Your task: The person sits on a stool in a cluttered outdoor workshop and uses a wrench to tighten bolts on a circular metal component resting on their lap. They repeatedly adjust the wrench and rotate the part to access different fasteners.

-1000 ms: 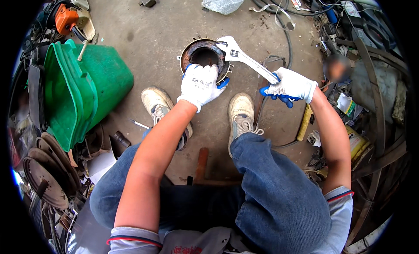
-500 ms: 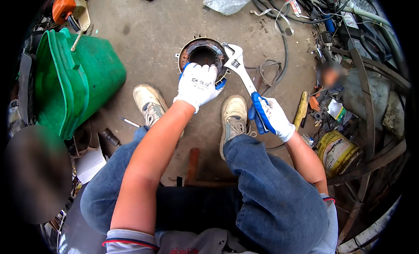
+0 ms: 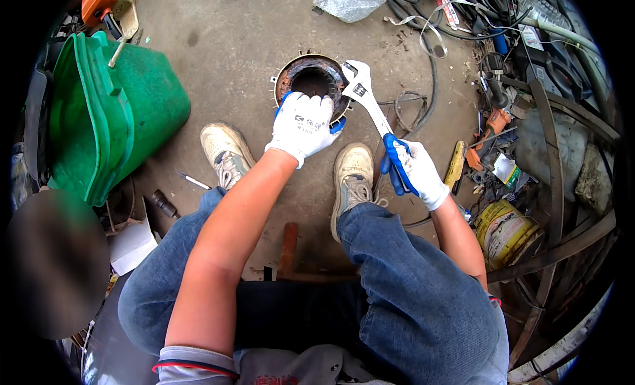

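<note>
A round, rust-brown metal ring [image 3: 291, 73] with a dark hollow centre and small tabs around its rim rests on the floor beyond my shoes. My left hand [image 3: 303, 128], in a white glove with blue-coated fingers, is closed on its near edge, the fingertips curled into the opening. In my right hand [image 3: 417, 173], gloved alike, is the handle of a silver adjustable wrench [image 3: 374, 107]. Its jaws lie against the ring's right rim; whether they grip it, I cannot tell.
A green plastic bin [image 3: 142, 100] lies tipped at the left, with an orange tool [image 3: 99, 4] behind it. Black cables [image 3: 431, 74] run along the right. Beyond are a yellow-handled tool [image 3: 455, 163], a yellow bucket [image 3: 506, 229] and scrap. Clear plastic wrap [image 3: 349, 2] lies at the back.
The ring and the wrench have shifted slightly to the right and away from me, while the camera view has moved a little. Both hands keep their holds.
</note>
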Available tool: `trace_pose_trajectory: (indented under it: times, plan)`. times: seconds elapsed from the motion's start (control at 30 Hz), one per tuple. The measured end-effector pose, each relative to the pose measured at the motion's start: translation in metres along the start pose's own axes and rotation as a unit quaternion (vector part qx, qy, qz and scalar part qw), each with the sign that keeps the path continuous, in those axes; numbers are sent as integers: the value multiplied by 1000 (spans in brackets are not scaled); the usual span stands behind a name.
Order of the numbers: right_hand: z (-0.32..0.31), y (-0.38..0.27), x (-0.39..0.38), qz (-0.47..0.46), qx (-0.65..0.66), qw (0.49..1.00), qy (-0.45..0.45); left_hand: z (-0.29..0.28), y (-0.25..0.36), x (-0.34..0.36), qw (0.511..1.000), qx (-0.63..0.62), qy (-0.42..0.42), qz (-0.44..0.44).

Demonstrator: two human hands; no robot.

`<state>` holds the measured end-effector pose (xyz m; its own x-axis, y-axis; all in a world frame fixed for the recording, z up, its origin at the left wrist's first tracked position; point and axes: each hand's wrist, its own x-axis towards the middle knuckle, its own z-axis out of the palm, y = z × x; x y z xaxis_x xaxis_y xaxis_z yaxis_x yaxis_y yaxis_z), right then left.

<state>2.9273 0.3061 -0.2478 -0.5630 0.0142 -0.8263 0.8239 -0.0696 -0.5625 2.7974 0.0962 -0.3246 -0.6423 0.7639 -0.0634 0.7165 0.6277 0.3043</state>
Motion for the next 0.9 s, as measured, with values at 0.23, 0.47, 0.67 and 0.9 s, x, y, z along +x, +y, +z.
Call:
trace_pose_trajectory:
  times: [0.23,0.47,0.67,0.9]
  plan:
    - [35,22,1,-41,112,993,12,3,2,-1,1000,8,7,3]
    - [52,17,-2,13,164,984,-66,-1,3,0,1000,15,-4,1]
    - [89,13,2,17,267,956,-123,1,2,1,999,21,-35,0]
    - [13,1,2,21,38,998,-47,2,-1,0,1000,-2,0,2]
